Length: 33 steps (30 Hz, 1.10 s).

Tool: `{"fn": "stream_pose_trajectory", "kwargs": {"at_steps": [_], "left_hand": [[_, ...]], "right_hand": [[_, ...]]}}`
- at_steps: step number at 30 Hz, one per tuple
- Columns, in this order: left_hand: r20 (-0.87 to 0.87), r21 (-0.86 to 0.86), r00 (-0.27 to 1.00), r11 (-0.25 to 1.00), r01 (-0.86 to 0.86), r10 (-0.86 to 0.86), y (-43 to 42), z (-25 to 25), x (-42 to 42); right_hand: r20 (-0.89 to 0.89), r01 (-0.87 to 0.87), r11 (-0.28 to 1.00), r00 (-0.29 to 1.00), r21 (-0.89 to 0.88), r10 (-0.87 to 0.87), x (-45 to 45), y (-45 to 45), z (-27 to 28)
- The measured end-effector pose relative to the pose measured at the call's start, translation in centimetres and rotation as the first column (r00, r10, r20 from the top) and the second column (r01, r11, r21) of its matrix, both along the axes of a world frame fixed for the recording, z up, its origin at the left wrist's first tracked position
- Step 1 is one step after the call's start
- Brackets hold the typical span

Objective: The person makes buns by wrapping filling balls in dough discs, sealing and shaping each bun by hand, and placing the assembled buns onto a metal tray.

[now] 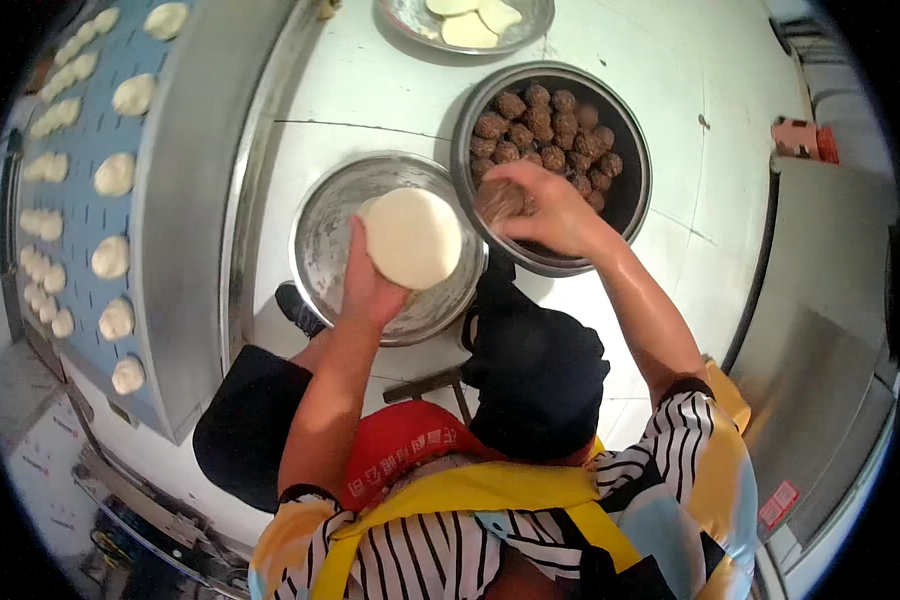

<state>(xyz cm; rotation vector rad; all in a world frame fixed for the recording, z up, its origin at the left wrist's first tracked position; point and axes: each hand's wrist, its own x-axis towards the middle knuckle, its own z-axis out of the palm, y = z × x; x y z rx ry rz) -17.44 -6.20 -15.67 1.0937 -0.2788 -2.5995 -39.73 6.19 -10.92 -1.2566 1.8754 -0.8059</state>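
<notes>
My left hand grips a round, flat, pale dough wrapper from its lower left side, holding it above a wide metal bowl. Another pale edge shows behind the wrapper, so there may be more than one. My right hand reaches over the left part of a dark round pot full of dark brown filling balls. Its thumb and fingers curl around one brown ball near the pot's rim, slightly blurred. The bowl's inside looks smeared with whitish residue.
A metal dish with flat dough pieces stands at the top. On the left, a blue conveyor belt carries rows of dough lumps behind a metal side rail. A metal cabinet stands at the right.
</notes>
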Motion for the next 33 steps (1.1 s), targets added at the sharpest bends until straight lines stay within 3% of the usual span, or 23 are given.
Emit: {"fn": "stream_pose_trajectory", "kwargs": {"at_steps": [1,2,3,5,8,11,15,16,19,20,22,24,27,33], "left_hand": [[-0.055,-0.007,0.998,1.0,-0.013,0.012,0.2,0.7,0.0],[-0.113,-0.015,0.993,1.0,-0.025,0.023,0.5,1.4,0.0],[-0.172,-0.022,0.985,0.999,-0.038,0.034,0.7,2.3,0.2],[-0.258,-0.039,0.966,0.999,-0.033,0.022,1.2,4.5,1.3],[-0.338,0.002,0.936,0.995,-0.103,0.098,1.5,7.1,4.4],[-0.387,-0.079,0.917,0.988,-0.132,0.092,1.9,8.5,8.0],[-0.418,-0.203,0.904,0.962,-0.184,0.085,2.6,10.7,11.9],[-0.514,-0.197,0.852,0.953,-0.231,0.1,2.8,10.5,12.9],[-0.368,-0.472,0.929,0.855,-0.214,0.029,2.6,9.9,15.0],[-0.311,-0.416,0.948,0.888,-0.199,0.067,2.3,9.8,15.9],[-0.289,-0.42,0.953,0.883,-0.211,0.091,2.6,11.1,17.4],[-0.255,-0.348,0.959,0.913,-0.214,0.127,3.1,12.3,19.0],[-0.262,-0.239,0.952,0.945,-0.225,0.16,4.1,12.8,20.2],[-0.225,-0.4,0.972,0.904,-0.149,0.061,5.3,13.5,20.5]], "right_hand": [[-0.054,-0.117,0.993,0.992,-0.015,0.116,1.7,-1.2,2.7],[-0.229,-0.25,0.967,0.944,-0.036,0.236,3.2,-2.2,4.8],[-0.376,-0.298,0.955,0.884,0.009,0.279,4.9,-3.1,6.3],[-0.476,-0.311,0.95,0.83,0.037,0.29,8.0,-4.2,7.5],[-0.449,-0.37,0.929,0.828,0.012,0.336,11.4,-4.4,10.0],[-0.428,-0.473,0.869,0.822,-0.146,0.376,14.2,-4.4,9.5],[-0.396,-0.424,0.893,0.853,-0.149,0.339,17.9,-4.7,11.8],[-0.428,-0.404,0.894,0.855,-0.194,0.293,18.9,-4.7,11.8],[-0.526,-0.453,0.861,0.803,-0.232,0.28,22.1,-4.3,12.5],[-0.547,-0.478,0.851,0.782,-0.218,0.299,22.5,-4.3,13.1],[-0.248,-0.262,0.941,0.946,-0.214,0.207,22.4,-4.6,14.5],[0.02,-0.028,0.98,0.999,-0.195,0.033,21.0,-5.1,13.1],[0.462,-0.079,0.99,0.887,0.115,0.018,20.2,-6.0,11.5],[0.593,-0.145,0.988,0.801,0.057,0.083,21.6,-5.5,11.1]]}}
